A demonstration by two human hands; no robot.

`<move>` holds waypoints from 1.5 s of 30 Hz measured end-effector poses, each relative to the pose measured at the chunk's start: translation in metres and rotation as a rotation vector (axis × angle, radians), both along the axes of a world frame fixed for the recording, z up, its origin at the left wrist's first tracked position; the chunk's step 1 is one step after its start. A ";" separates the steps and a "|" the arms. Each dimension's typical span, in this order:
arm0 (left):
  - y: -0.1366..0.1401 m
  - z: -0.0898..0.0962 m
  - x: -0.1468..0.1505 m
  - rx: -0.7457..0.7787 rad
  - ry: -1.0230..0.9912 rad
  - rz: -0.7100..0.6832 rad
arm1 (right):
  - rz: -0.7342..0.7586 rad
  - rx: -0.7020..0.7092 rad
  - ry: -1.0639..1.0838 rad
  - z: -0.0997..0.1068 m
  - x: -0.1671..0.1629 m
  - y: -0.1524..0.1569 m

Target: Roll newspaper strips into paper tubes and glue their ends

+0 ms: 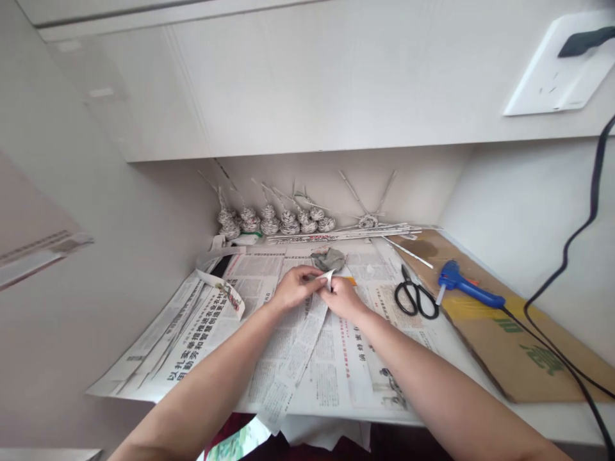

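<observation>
A long newspaper strip runs from between my hands down past the table's front edge. Its upper end is curled and pale where my fingers meet. My left hand pinches the strip from the left, and my right hand grips the same end from the right, thumbs close together. Just beyond my fingers lies a crumpled grey-green cloth. A small orange piece shows beside my right hand. Black-handled scissors rest to the right of it.
Several woven paper gourd shapes line the back wall, with rolled paper sticks before them. A blue glue gun lies on cardboard at right, its black cord trailing. More newspaper strips lie left. A cabinet overhangs the table.
</observation>
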State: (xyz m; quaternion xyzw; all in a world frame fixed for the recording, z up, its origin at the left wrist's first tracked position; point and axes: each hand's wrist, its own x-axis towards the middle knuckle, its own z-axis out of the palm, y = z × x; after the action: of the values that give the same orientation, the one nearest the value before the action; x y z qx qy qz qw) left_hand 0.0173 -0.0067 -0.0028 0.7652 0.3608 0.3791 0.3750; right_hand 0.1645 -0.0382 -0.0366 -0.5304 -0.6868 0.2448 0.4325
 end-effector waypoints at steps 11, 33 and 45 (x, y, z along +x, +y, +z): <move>0.006 -0.011 -0.011 -0.592 -0.555 -0.054 | 0.038 -0.042 0.016 0.005 -0.003 -0.008; -0.008 -0.012 -0.002 -0.865 -0.487 -0.400 | -0.418 0.123 -0.487 0.008 0.032 0.018; -0.009 -0.016 -0.003 -0.870 -0.472 -0.451 | -0.452 0.090 -0.405 0.009 0.030 0.013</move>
State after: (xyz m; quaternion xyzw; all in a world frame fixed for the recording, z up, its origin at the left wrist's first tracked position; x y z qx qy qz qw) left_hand 0.0147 -0.0152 -0.0187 0.4919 0.2172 0.2661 0.8000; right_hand 0.1944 -0.0247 -0.0271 -0.6879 -0.6339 0.0011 0.3535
